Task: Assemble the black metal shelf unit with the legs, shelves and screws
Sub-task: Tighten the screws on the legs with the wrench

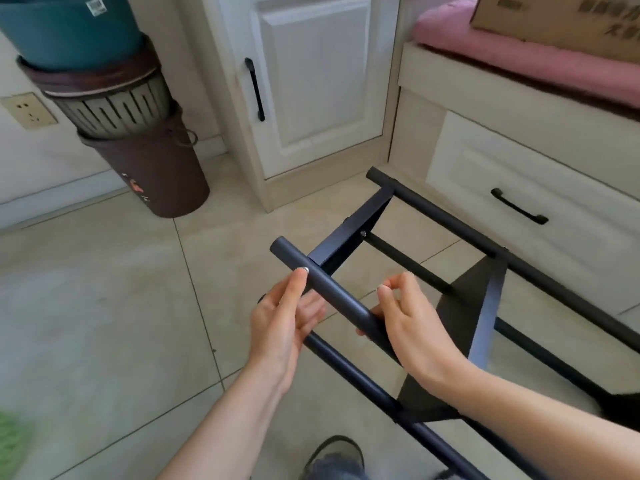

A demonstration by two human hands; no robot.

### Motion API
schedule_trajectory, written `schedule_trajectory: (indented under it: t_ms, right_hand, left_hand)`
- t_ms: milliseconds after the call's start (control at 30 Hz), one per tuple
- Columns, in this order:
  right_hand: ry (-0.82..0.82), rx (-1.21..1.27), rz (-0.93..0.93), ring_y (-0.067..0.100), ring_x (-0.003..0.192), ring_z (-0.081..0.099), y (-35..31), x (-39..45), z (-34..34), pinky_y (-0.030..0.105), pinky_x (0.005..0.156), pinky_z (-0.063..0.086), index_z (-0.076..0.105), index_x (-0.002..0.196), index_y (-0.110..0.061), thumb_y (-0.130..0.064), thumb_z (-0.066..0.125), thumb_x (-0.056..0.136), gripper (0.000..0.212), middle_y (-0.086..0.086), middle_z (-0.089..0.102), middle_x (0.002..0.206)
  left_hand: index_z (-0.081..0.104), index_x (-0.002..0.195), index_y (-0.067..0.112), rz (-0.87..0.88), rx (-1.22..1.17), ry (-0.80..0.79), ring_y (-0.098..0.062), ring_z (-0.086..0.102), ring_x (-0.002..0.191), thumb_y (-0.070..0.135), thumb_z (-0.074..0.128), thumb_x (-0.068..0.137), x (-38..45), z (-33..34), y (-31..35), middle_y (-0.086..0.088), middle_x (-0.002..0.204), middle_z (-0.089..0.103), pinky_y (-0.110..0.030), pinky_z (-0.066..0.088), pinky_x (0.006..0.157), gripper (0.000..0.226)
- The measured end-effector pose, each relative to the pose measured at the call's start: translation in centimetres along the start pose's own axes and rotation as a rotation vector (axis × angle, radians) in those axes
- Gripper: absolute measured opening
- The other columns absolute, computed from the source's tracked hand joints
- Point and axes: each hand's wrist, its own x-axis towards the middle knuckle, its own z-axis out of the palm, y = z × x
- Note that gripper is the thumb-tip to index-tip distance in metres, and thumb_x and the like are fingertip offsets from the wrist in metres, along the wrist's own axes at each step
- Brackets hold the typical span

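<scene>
Tiled floor (86, 289) — leg (332, 292) pointing up-left

A single head-worn view looks forward and steeply down from above the tiled floor (104, 306), close over the black shelf frame (349, 220). It faces the white cabinet door (318, 81) beyond the frame, with stacked bins (138, 133) left of that door.
</scene>
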Motion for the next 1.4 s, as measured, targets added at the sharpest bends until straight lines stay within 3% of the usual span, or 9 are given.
schedule_trajectory:
  t_ms: [133, 233, 367, 600, 833, 933, 1133, 1267, 1400]
  right_hand:
    - [-0.037, 0.000, 0.035, 0.003, 0.074, 0.068, 0.9, 1.1, 0.4, 0.006, 0.063, 0.045, 0.041, 0.100, -0.025, -0.033, 0.031, 0.106, 0.014, 0.004, 0.073, 0.085]
    - [-0.080, -0.021, 0.063, 0.007, 0.076, 0.068, 1.6, 2.1, 1.0, 0.019, 0.072, 0.050, 0.042, 0.101, -0.027, -0.033, 0.033, 0.106, 0.013, 0.003, 0.073, 0.085]
    - [-0.129, -0.010, 0.103, 0.012, 0.070, 0.070, 2.3, 2.8, 1.7, 0.020, 0.059, 0.055, 0.044, 0.102, -0.024, -0.030, 0.036, 0.106, 0.011, 0.007, 0.072, 0.090]
    - [-0.214, -0.050, 0.193, 0.018, 0.077, 0.070, 3.7, 3.1, 3.5, 0.024, 0.064, 0.059, 0.047, 0.101, -0.023, -0.028, 0.034, 0.106, 0.014, 0.007, 0.070, 0.094]
    - [-0.262, -0.017, 0.258, 0.025, 0.081, 0.070, 4.7, 4.4, 3.9, 0.048, 0.085, 0.058, 0.055, 0.097, -0.010, -0.024, 0.032, 0.105, 0.029, 0.012, 0.073, 0.088]
    - [-0.243, -0.024, 0.302, 0.025, 0.087, 0.067, 5.0, 5.2, 4.0, 0.043, 0.091, 0.054, 0.056, 0.095, -0.008, -0.024, 0.031, 0.103, 0.031, 0.006, 0.073, 0.086]
    - [-0.186, 0.016, 0.319, 0.018, 0.066, 0.061, 5.5, 7.5, 4.8, 0.030, 0.070, 0.056, 0.054, 0.077, -0.009, -0.028, 0.033, 0.107, 0.041, 0.002, 0.065, 0.065]
    - [-0.151, 0.008, 0.278, 0.016, 0.065, 0.052, 6.1, 9.8, 5.9, 0.022, 0.063, 0.056, 0.066, 0.086, -0.007, -0.033, 0.047, 0.102, 0.036, 0.005, 0.051, 0.069]
    - [-0.192, 0.199, 0.305, 0.014, 0.064, 0.054, 6.5, 11.0, 6.6, 0.020, 0.063, 0.055, 0.071, 0.091, -0.001, -0.025, 0.058, 0.098, 0.028, 0.007, 0.053, 0.068]
  left_hand:
    - [0.070, 0.110, 0.012, -0.023, -0.036, 0.033, -0.025, 0.075, 0.101, 0.034, 0.070, 0.081, 1.5, -0.5, -1.3, -0.016, 0.103, 0.076, -0.042, 0.054, 0.094, 0.037]
    - [0.067, 0.111, 0.016, -0.068, -0.074, 0.056, -0.025, 0.075, 0.100, 0.035, 0.071, 0.079, 2.5, -1.3, -2.2, -0.016, 0.107, 0.076, -0.040, 0.054, 0.093, 0.038]
    - [0.064, 0.106, 0.021, -0.160, -0.112, 0.091, -0.024, 0.075, 0.100, 0.039, 0.073, 0.074, 3.4, -2.6, -3.3, -0.014, 0.104, 0.077, -0.037, 0.054, 0.092, 0.038]
    - [0.062, 0.106, 0.023, -0.296, -0.174, 0.187, -0.023, 0.076, 0.095, 0.043, 0.075, 0.069, 4.1, -5.5, -5.7, -0.010, 0.095, 0.078, -0.036, 0.056, 0.087, 0.044]
    - [0.065, 0.110, 0.020, -0.325, -0.215, 0.201, -0.020, 0.076, 0.093, 0.041, 0.071, 0.070, 4.3, -6.0, -6.3, -0.011, 0.100, 0.078, -0.034, 0.054, 0.084, 0.046]
    - [0.065, 0.110, 0.019, -0.340, -0.246, 0.219, -0.021, 0.076, 0.092, 0.040, 0.072, 0.068, 4.4, -5.8, -6.3, -0.013, 0.099, 0.078, -0.035, 0.055, 0.084, 0.048]
    - [0.065, 0.113, 0.017, -0.353, -0.274, 0.232, -0.025, 0.076, 0.096, 0.039, 0.073, 0.067, 4.3, -5.7, -6.1, -0.015, 0.106, 0.076, -0.037, 0.054, 0.089, 0.052]
    - [0.065, 0.114, 0.017, -0.352, -0.279, 0.235, -0.025, 0.076, 0.097, 0.039, 0.072, 0.068, 4.5, -5.8, -5.9, -0.016, 0.107, 0.076, -0.036, 0.054, 0.088, 0.051]
    - [0.067, 0.110, 0.018, -0.327, -0.277, 0.264, -0.024, 0.075, 0.097, 0.039, 0.069, 0.071, 4.9, -6.3, -5.6, -0.015, 0.107, 0.076, -0.035, 0.054, 0.087, 0.044]
